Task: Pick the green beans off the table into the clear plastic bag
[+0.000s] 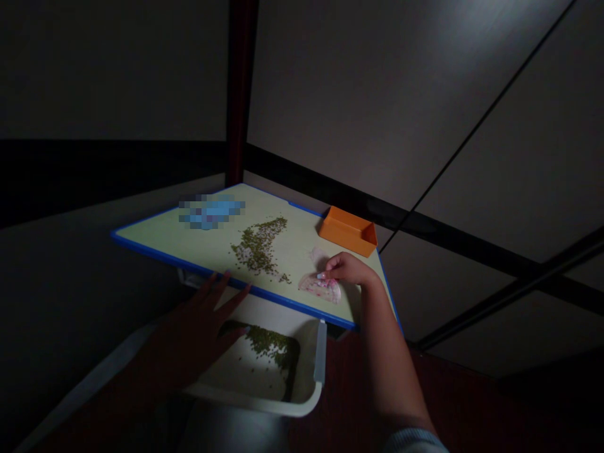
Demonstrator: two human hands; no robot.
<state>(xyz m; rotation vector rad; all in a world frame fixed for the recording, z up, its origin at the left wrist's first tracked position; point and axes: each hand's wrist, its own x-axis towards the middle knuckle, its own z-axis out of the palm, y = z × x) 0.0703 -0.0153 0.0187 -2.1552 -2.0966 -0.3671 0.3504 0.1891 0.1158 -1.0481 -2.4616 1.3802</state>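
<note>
My right hand (346,269) is at the right part of a pale tabletop (155,231) with a blue rim. Its fingers are pinched at the upper edge of a clear, pinkish protractor (321,289). Left of the protractor, small green grains (257,245), which look like beans, lie in a loose curved heap. My left hand (207,321) is in shadow at the near edge of the tabletop, fingers spread and holding nothing. Below that edge, a white bin (306,402) has more green grains (274,346) along its far side and right corner.
An orange open box (346,231) stands at the tabletop's far right corner. A blurred-out blue patch (212,211) lies at the back left. Pale wall panels (358,94) rise behind the table, with a dark red post (240,94) at the corner.
</note>
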